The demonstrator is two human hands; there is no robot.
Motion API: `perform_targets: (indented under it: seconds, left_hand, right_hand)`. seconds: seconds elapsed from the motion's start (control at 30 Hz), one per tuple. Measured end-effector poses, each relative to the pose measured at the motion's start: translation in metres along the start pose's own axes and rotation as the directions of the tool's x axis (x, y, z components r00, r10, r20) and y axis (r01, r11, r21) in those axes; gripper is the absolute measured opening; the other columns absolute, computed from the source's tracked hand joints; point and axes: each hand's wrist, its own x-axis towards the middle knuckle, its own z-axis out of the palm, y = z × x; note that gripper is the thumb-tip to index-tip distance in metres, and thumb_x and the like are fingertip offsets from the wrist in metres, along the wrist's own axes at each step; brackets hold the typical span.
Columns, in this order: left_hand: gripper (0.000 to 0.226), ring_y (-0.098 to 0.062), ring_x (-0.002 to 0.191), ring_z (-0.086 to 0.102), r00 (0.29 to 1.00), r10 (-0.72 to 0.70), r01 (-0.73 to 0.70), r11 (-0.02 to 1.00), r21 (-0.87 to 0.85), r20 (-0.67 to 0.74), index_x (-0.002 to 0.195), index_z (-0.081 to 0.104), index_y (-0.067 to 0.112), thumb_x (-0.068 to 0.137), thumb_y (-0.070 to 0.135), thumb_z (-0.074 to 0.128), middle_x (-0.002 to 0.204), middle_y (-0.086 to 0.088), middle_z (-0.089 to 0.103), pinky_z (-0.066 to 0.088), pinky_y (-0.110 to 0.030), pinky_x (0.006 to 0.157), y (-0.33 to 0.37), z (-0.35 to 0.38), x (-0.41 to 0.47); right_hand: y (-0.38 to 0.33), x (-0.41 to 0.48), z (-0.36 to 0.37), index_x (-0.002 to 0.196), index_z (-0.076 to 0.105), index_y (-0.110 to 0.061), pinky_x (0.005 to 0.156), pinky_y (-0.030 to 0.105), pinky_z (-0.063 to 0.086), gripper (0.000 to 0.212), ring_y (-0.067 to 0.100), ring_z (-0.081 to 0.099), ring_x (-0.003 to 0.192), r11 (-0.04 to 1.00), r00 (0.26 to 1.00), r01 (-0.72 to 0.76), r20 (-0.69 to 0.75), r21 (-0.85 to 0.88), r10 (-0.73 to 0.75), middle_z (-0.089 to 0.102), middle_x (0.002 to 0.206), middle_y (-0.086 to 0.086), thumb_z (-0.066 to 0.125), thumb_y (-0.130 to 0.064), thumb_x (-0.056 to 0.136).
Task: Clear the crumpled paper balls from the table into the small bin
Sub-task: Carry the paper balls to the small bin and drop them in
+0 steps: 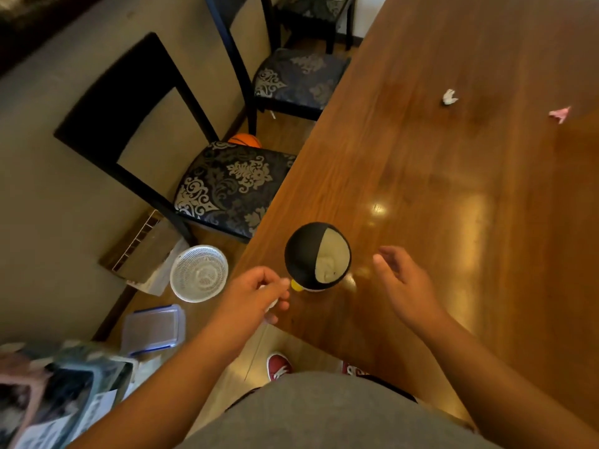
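Note:
A small black bin point(303, 254) with a pale open mouth and a yellow knob stands near the table's near left corner; pale paper shows inside. My left hand point(256, 296) hovers just left of the bin, fingers closed on a white crumpled paper ball point(271, 304), mostly hidden. My right hand point(400, 280) floats right of the bin with fingers spread and nothing in it. A white paper ball point(450, 97) and a pink one point(560, 113) lie far up the wooden table point(453, 189).
Two dark chairs with patterned seats point(233, 186) point(298, 79) stand along the table's left edge. On the floor lie a white plastic basket point(198, 273), a clear lidded box point(154, 328), an orange ball point(244, 140) and piled clutter at lower left.

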Motion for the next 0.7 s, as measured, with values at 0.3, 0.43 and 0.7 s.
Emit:
perform_targets:
  seconds: [0.3,0.43,0.7]
  left_hand:
    - [0.016,-0.018,0.082,0.055,0.640,0.541,-0.689,0.091,0.719,0.545,0.085,0.056,0.021,0.088,0.037,0.057,0.087,0.002,0.058,0.039,-0.030,0.065,0.080,0.088,0.045]
    - [0.038,-0.023,0.101,0.055,0.689,0.329,-0.593,-0.258,0.763,0.646,0.102,0.058,0.023,0.084,0.056,0.054,0.100,0.001,0.062,0.038,-0.037,0.082,0.074,0.084,0.077]
    - [0.047,-0.020,0.105,0.057,0.670,0.543,-0.614,0.025,0.789,0.505,0.092,0.065,0.021,0.081,0.065,0.052,0.095,0.003,0.067,0.047,-0.040,0.086,0.061,0.062,0.054]
  right_hand:
    - [0.056,-0.007,-0.020,0.104,0.055,-0.043,0.060,0.014,0.046,0.022,-0.003,0.062,0.084,0.995,0.988,-0.094,0.123,-0.019,0.096,0.065,0.096,-0.017,0.058,-0.054,0.085]
    - [0.073,-0.012,-0.038,0.101,0.057,-0.044,0.066,0.022,0.050,0.018,0.001,0.063,0.083,0.995,0.987,-0.088,0.130,-0.034,0.092,0.066,0.092,-0.016,0.059,-0.051,0.085]
    - [0.096,-0.014,-0.063,0.105,0.061,-0.032,0.066,0.022,0.046,0.020,0.003,0.062,0.084,0.989,0.985,-0.144,0.096,-0.020,0.145,0.066,0.092,-0.012,0.062,-0.041,0.087]
